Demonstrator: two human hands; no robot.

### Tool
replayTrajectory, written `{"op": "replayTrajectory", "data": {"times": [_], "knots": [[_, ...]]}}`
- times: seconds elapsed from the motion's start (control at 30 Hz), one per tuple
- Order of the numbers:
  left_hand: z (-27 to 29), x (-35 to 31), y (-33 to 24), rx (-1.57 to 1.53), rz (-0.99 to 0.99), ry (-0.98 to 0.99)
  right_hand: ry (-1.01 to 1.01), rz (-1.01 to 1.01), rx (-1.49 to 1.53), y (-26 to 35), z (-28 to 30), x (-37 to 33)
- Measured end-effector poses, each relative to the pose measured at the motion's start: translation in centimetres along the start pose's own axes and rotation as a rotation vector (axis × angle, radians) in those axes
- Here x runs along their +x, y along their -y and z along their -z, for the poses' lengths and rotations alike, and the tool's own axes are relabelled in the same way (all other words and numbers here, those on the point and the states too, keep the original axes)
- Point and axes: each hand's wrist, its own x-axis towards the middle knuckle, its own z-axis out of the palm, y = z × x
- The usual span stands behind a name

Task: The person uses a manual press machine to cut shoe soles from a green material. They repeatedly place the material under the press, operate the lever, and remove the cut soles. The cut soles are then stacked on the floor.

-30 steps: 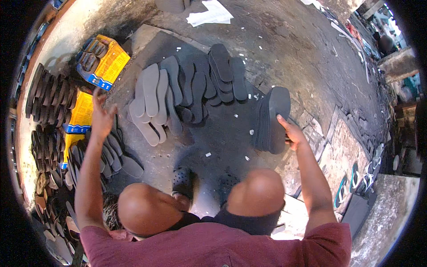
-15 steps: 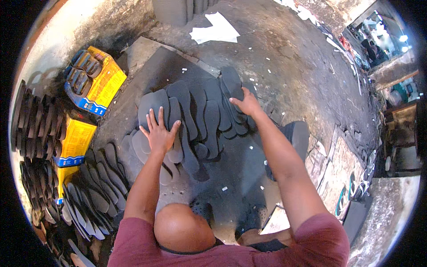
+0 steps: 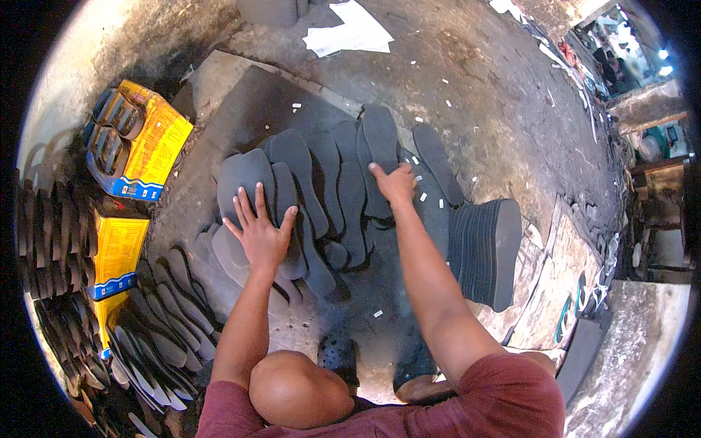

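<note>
Dark grey shoe soles [image 3: 293,157] lie overlapping in a row on the floor in front of me. My left hand [image 3: 261,239] rests with its fingers spread on a wide sole [image 3: 244,171] at the left end of the row. Toward the right end, my right hand [image 3: 394,184] closes on the edge of a long sole [image 3: 380,130], thumb on top. Its other fingers are curled and partly hidden. A single sole [image 3: 438,164] lies apart, just right of that hand. Beyond my right forearm is a tight stack of soles [image 3: 504,255] on edge.
Yellow-and-blue cartons [image 3: 150,150] stand along the left wall, one with soles inside. More soles [image 3: 175,306] are heaped beside them. A dark mat [image 3: 252,98] lies under the row. White paper [image 3: 349,33] is on the far floor. Teal-edged sandals [image 3: 569,314] lie at the right.
My right hand has moved slightly left and nearer to me. The single sole now shows separated from the row, on the right. My left hand stays on its sole. The view has shifted.
</note>
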Motion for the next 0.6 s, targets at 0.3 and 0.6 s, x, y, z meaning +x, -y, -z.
{"op": "replayTrajectory", "data": {"times": [0.3, 0.6], "knots": [[-0.2, -0.2, 0.2, -0.002, 0.042, 0.017, 0.296, -0.079, 0.669, 1.9, -0.5, -0.7], [0.5, 0.2, -1.3, -0.038, 0.012, 0.041, -0.062, 0.041, 0.207, -10.3, 8.8, 11.8]]}}
